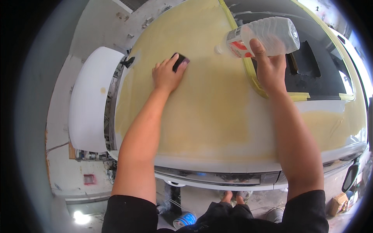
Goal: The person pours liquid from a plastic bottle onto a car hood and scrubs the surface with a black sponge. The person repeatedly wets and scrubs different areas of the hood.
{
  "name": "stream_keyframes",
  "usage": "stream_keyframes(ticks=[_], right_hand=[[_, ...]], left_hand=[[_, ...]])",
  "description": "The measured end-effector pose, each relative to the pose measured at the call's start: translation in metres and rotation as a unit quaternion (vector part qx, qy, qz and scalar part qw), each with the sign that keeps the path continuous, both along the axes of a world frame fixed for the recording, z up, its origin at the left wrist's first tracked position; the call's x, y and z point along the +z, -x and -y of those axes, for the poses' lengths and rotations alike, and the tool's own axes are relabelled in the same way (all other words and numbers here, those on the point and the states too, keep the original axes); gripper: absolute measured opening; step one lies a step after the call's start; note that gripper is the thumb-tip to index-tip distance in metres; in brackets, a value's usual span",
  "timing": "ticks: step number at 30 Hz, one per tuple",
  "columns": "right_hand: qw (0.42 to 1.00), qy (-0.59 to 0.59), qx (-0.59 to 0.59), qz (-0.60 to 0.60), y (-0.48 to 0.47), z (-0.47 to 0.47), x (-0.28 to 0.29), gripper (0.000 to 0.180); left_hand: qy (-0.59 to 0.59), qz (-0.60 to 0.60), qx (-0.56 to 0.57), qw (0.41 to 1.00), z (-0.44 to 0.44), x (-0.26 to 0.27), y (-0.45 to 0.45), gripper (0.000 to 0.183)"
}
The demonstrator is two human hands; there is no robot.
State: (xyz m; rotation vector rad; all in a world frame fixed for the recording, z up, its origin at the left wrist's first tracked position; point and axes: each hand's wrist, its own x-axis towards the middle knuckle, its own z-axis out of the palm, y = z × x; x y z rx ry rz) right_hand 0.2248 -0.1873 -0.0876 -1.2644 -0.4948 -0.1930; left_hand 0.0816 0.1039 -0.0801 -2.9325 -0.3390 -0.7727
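My left hand (166,75) lies on the car's roof panel (209,110), its fingers around a small dark sanding block (178,64) pressed to the surface. The panel is white with large areas of a yellowish coat. My right hand (269,65) grips a clear plastic bottle (271,30) with a red and white label. It holds the bottle nearly level, slightly tilted, above the roof and the dark glass (268,17). The bottle's neck points left over the panel; any liquid in it is hard to make out.
Yellow masking tape (250,74) edges the dark glass, and a black sheet (309,62) lies on the glass. Left stands a white curved body panel (90,99), beside the roof's edge. Below are a blue-labelled can (185,220), a cardboard box (339,204) and the car's side mirror (350,177).
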Motion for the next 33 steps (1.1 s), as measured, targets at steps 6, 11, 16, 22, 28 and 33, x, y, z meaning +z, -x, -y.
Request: stream_keyframes(ticks=[6,11,16,22,28,33], right_hand=[[0.997,-0.028,0.058,-0.040,0.011,-0.001,0.013,0.058],[0.999,-0.025,0.033,0.008,0.005,-0.004,0.011,0.058],[0.998,-0.008,0.066,0.011,0.007,-0.002,0.008,0.060],[0.998,-0.012,0.052,-0.035,0.021,-0.005,0.020,0.067],[0.997,0.004,0.072,-0.026,0.013,0.000,0.015,0.066],[0.997,-0.005,0.075,-0.024,0.014,-0.003,0.012,0.062]], left_hand=[[-0.016,-0.014,-0.068,0.997,0.107,-0.005,0.115,0.051],[-0.013,0.003,-0.154,0.988,0.091,0.000,0.137,0.052],[-0.027,0.019,0.020,0.999,0.045,0.002,0.028,0.048],[0.015,0.014,-0.133,0.991,0.126,-0.012,0.116,0.047],[0.013,0.034,-0.067,0.997,0.035,0.008,0.168,0.051],[0.010,0.026,-0.133,0.991,0.106,-0.003,0.115,0.047]])
